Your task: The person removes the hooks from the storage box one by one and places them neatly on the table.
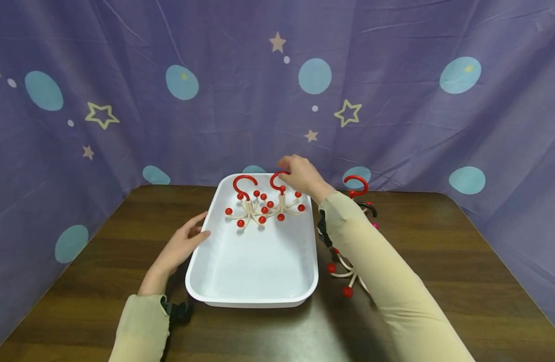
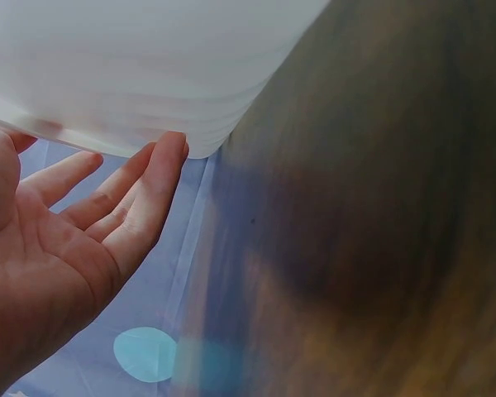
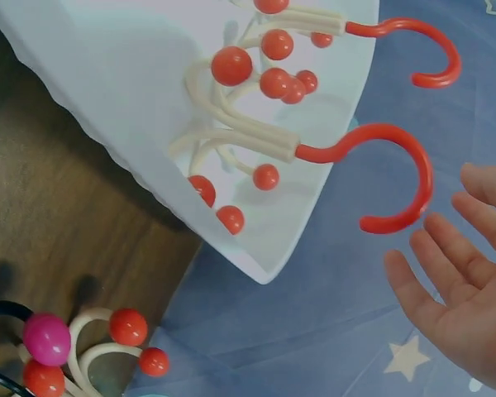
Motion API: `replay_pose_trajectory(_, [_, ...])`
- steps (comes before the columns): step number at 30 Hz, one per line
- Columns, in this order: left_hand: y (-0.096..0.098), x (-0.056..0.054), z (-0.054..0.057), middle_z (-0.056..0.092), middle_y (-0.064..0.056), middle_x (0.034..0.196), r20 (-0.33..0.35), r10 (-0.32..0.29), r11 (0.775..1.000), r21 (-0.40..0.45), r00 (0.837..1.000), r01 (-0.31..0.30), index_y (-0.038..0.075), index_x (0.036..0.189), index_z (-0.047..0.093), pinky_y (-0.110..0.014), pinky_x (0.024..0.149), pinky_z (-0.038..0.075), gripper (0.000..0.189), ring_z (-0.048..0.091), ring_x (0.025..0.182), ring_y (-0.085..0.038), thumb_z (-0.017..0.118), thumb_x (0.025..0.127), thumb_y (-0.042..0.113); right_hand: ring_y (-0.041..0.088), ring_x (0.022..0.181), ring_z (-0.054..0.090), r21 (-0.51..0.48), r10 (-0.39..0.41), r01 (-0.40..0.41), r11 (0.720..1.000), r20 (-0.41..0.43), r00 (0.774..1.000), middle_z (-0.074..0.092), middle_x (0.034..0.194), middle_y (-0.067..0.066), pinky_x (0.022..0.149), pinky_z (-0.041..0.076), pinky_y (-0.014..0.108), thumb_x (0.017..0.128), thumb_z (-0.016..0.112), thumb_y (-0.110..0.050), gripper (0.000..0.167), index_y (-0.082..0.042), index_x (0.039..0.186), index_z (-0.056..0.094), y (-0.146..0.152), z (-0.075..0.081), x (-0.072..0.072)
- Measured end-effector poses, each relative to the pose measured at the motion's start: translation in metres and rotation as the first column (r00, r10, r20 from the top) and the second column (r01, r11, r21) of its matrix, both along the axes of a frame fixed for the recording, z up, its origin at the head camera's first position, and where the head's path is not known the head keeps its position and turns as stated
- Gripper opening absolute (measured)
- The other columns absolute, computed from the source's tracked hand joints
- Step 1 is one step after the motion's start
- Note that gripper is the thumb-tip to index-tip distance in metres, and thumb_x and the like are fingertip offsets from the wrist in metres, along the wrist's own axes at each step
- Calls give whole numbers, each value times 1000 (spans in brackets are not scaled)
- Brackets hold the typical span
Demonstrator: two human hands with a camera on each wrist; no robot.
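My left hand [image 1: 182, 249] holds the left side of a white tray [image 1: 255, 261], thumb over the rim and fingers outside. In the left wrist view, the fingers [image 2: 153, 186] reach up to the tray's outer wall. Two hook hangers stand upright in the far end of the tray: a left one [image 1: 248, 207] and a right one [image 1: 282, 202]. Each has a red hook over cream arms tipped with red balls. My right hand [image 1: 304, 176] is beside the right hanger's hook, and the right wrist view shows its fingers [image 3: 434, 273] loose with nothing between them.
On the brown table [image 1: 422, 241], right of the tray, are more hangers, partly hidden by my right forearm. One shows a red hook [image 1: 363, 186], another a black hook [image 1: 370, 208]; a cream-armed one [image 1: 347, 274] lies nearer. A purple patterned curtain [image 1: 241, 125] hangs behind the table.
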State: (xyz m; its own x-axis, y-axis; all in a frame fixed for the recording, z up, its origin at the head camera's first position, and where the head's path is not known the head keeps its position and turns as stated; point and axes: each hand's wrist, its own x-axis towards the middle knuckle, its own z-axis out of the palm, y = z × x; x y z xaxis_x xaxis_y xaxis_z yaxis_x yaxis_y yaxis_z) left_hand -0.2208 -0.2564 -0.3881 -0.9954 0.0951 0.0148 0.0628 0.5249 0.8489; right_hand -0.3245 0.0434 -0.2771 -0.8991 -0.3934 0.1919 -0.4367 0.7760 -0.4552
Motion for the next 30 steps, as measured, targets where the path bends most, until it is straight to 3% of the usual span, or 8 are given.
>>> replay_pose_trajectory(18, [0,0,2,49,-27,123,8,-3,1000,13,1000,3,12,144,26,-35,74,50,59,53,103,-32,52,93,25,26,127,38,38,-19,17,999,46,999,53,127,8,103,32,39,89,54,-17,33,-11,122,56,-10,-17,-3])
replay_pose_trajectory(30, [0,-1,0,50,-26,121,7,8,1000,-1,1000,-8,13,143,29,-34,74,50,57,54,102,-33,52,93,25,22,104,55,5,-36,36,999,67,997,60,110,8,87,44,34,88,54,-8,21,-9,109,60,-13,-17,-2])
